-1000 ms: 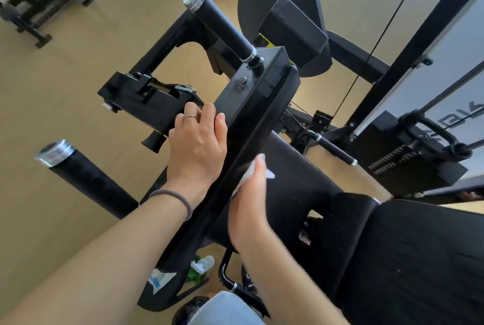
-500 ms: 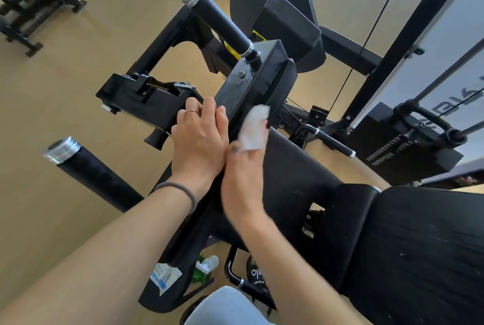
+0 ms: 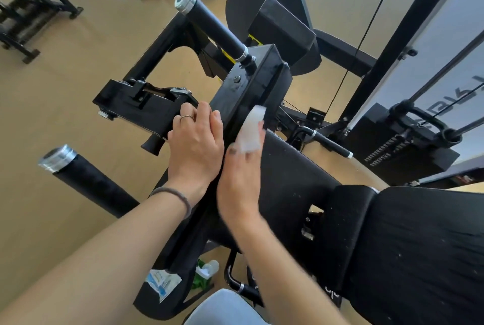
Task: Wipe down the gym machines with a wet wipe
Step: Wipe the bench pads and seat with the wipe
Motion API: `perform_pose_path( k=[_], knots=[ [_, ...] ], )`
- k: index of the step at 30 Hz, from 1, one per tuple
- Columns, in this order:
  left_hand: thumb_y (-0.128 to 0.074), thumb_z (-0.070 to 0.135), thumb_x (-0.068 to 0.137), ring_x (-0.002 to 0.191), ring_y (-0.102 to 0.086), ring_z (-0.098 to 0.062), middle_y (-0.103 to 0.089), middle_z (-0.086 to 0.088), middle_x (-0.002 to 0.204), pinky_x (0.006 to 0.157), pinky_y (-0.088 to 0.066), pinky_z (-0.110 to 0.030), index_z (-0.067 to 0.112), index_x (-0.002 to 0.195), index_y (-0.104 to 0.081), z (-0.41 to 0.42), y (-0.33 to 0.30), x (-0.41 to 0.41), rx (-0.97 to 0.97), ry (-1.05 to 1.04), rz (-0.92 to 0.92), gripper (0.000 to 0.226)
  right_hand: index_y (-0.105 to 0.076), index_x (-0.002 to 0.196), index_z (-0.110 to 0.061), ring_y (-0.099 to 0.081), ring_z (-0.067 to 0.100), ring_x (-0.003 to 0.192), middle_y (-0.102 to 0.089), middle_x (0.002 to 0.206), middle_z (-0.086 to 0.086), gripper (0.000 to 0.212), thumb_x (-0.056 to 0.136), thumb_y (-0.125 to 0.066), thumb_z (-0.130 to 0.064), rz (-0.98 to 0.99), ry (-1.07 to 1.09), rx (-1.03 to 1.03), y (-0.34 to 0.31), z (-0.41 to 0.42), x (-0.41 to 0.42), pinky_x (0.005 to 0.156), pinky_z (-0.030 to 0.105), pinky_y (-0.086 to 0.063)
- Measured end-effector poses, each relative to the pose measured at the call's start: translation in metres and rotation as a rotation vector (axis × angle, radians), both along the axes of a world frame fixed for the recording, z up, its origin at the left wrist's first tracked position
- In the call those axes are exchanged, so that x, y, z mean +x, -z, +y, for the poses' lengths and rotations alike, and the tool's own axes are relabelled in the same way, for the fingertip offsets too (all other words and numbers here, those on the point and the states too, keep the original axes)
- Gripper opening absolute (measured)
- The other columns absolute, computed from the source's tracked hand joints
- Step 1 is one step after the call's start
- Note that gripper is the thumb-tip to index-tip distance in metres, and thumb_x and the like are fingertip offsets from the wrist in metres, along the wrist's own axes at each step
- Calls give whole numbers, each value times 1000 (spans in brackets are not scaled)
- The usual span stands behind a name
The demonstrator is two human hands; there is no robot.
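Pressing along the right edge of the black machine arm [image 3: 246,88], a white wet wipe [image 3: 250,132] is pinched in the right hand [image 3: 239,185]. The left edge is touched by the left hand [image 3: 195,146], fingers straight. Open floor [image 3: 52,115] lies leftward.

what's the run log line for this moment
left hand: rests on black machine arm | right hand: presses wet wipe to arm's side | step: wiping

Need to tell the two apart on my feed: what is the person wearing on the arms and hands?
Both forearms are bare, with no sleeves or gloves. The left hand has a thin ring on one finger and a grey hair tie round the wrist. The right hand wears nothing visible.
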State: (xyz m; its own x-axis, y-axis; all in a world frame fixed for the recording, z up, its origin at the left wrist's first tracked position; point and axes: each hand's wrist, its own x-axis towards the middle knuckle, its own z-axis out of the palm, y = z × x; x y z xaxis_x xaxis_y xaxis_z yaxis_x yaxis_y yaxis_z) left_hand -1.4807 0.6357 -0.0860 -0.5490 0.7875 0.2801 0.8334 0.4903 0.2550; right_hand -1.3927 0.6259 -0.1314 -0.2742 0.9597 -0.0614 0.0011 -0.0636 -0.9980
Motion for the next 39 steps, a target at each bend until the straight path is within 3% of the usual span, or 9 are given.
perform_pose_path(
  k=[3, 8, 13, 18, 21, 24, 28, 34, 39],
  knots=[
    [-26, 36, 106, 76, -46, -26, -52, -14, 99, 64, -44, -46, 7, 101, -52, 0, -1, 0, 15, 17, -15, 39, 0, 164, -23, 13, 4, 155, 11, 169, -17, 69, 106, -17, -57, -137, -100, 125, 7, -50, 11, 128, 36, -4],
    [-23, 38, 105, 77, -42, -25, -51, -12, 98, 65, -39, -44, 8, 100, -50, 0, -2, 1, -4, 0, -25, 40, -9, 163, -23, -2, 8, 157, -11, 171, -5, 62, 108, -27, -42, -51, 63, 55, 3, 74, -6, 128, 40, -10],
    [-24, 37, 106, 79, -44, -23, -49, -9, 99, 67, -39, -42, 10, 102, -50, -1, -4, 2, -29, -4, -36, 38, -48, 136, -11, -49, 19, 126, -54, 136, 3, 58, 102, -21, -51, -155, 57, -119, -14, 189, -5, 109, 43, -37],
    [-24, 39, 106, 78, -44, -22, -48, -8, 97, 69, -46, -47, 11, 100, -50, 0, -4, 2, -20, -11, -43, 39, -61, 135, -20, -55, 21, 116, -63, 128, 3, 74, 104, -10, -64, -124, -19, -411, -11, 219, 2, 99, 38, -35],
    [-22, 41, 105, 79, -46, -26, -49, -9, 98, 69, -49, -52, 10, 100, -51, 0, -5, 3, -18, -25, -45, 42, -57, 139, -19, -56, 28, 124, -62, 136, 7, 84, 97, -11, -76, -55, -64, -587, 3, 232, 1, 113, 47, -35],
    [-22, 42, 104, 80, -47, -29, -48, -10, 98, 69, -49, -54, 10, 100, -51, 0, -5, 3, -11, -33, -50, 44, -64, 119, -20, -63, 29, 116, -70, 121, 8, 75, 99, -15, -72, 93, -42, -685, 7, 236, 2, 110, 50, -44],
    [-23, 42, 104, 80, -46, -29, -49, -11, 98, 73, -48, -54, 8, 101, -52, 1, -3, 2, 2, -24, -59, 45, -70, 122, -16, -66, 32, 114, -73, 118, 10, 84, 95, -20, -79, 357, -44, -879, 8, 198, 7, 107, 50, -50],
    [-23, 41, 104, 79, -46, -29, -49, -13, 99, 75, -48, -55, 8, 102, -52, 0, -1, 1, 6, -30, -57, 44, -61, 140, -19, -55, 33, 134, -63, 140, 12, 88, 94, -18, -81, 585, -175, -1174, 21, 48, 15, 120, 47, -34],
    [-22, 40, 105, 85, -47, -29, -50, -15, 102, 81, -46, -56, 6, 103, -50, 0, -4, 1, 11, -19, -78, 44, -71, 109, -27, -54, 24, 132, -66, 128, -1, 69, 99, -22, -74, 558, -160, -1398, 16, -60, 20, 122, 42, -29]
  ],
)
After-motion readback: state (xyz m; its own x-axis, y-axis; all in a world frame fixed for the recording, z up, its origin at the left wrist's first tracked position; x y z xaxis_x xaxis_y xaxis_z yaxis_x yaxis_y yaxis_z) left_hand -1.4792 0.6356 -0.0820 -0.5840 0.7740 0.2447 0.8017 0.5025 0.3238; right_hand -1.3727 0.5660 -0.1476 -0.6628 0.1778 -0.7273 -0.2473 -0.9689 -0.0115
